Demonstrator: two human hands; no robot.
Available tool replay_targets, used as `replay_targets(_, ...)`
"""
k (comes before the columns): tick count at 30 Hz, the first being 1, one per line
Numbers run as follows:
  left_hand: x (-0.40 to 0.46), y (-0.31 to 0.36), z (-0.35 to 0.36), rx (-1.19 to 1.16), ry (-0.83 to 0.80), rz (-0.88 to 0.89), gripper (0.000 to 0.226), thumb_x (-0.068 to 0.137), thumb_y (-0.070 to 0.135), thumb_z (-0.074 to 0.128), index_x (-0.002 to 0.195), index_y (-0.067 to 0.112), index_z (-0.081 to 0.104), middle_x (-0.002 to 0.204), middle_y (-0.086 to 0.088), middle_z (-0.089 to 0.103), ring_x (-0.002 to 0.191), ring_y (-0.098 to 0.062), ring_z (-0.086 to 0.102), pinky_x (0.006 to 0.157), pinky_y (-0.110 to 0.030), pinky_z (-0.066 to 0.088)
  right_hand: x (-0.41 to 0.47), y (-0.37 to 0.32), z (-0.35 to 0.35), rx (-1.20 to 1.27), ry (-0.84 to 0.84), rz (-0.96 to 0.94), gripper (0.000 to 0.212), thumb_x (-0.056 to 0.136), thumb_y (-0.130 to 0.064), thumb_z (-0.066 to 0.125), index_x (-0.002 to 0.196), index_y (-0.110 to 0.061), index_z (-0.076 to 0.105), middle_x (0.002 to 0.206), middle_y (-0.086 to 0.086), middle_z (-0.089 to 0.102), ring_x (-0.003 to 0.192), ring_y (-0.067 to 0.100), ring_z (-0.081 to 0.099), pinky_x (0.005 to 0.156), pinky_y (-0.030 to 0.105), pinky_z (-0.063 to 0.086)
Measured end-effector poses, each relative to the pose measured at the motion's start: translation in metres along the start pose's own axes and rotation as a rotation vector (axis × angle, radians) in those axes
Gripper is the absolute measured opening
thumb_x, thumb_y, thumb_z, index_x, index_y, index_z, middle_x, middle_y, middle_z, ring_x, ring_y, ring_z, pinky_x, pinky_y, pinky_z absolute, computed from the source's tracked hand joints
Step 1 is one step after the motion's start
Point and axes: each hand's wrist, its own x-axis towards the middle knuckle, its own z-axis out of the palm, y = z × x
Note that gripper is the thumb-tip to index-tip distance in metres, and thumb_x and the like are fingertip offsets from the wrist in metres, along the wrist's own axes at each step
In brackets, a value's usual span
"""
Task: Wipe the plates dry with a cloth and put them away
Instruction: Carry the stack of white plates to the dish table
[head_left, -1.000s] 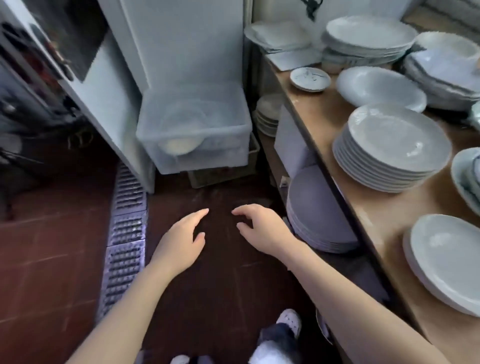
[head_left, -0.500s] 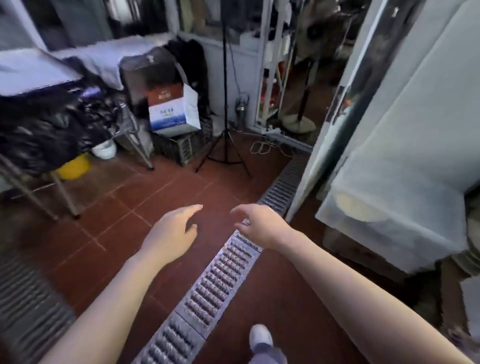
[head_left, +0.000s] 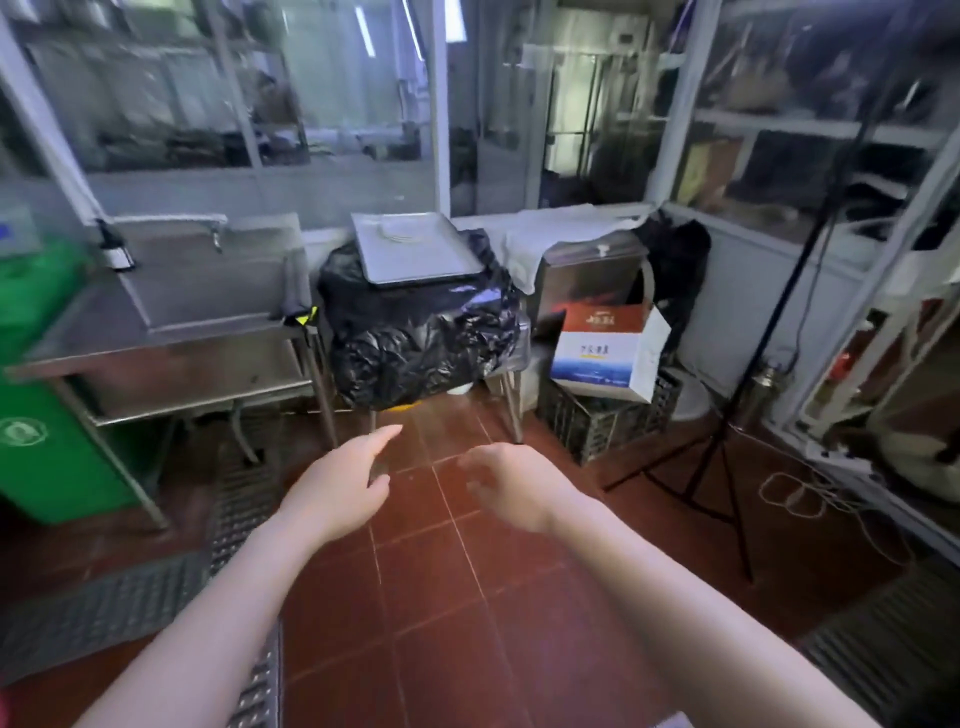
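Observation:
No plates and no cloth are in view at this moment. My left hand (head_left: 340, 480) hovers over the red tiled floor with fingers spread and nothing in it. My right hand (head_left: 511, 480) is beside it, a little to the right, fingers loosely curled downward and holding nothing. Both forearms reach forward from the bottom of the view.
A steel sink table (head_left: 171, 332) stands at the left beside a green bin (head_left: 47, 447). Ahead is a black bagged heap (head_left: 415, 338) topped by a metal tray (head_left: 415, 249), then a cardboard box (head_left: 608, 348) on a crate (head_left: 602, 421). A tripod (head_left: 727, 457) and cables lie right. Floor grates (head_left: 239, 525) run left.
My view has swung left, away from the plate shelves and the plastic tub, to face the sink table and bagged heap. Both hands stay out in front, holding nothing.

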Motion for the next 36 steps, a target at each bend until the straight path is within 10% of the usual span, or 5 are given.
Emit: replay_targets(36,0.83,-0.318,-0.052,0.144,-0.063,-0.015,0.056,0.095,0.018,0.04,0.149,0.029,0.029,0.154,0.015,0.029,0.14,-0.01,0.027,0.112,-0.027,0.028,0.886,0.282,-0.042,-0.074,-0.104,0.049,0.037,0.097,-0.028,0.048,0.133,-0.029,0.052,0.139,-0.008,0.052,0.121,0.015,0.052,0.094,0.025,0.04)
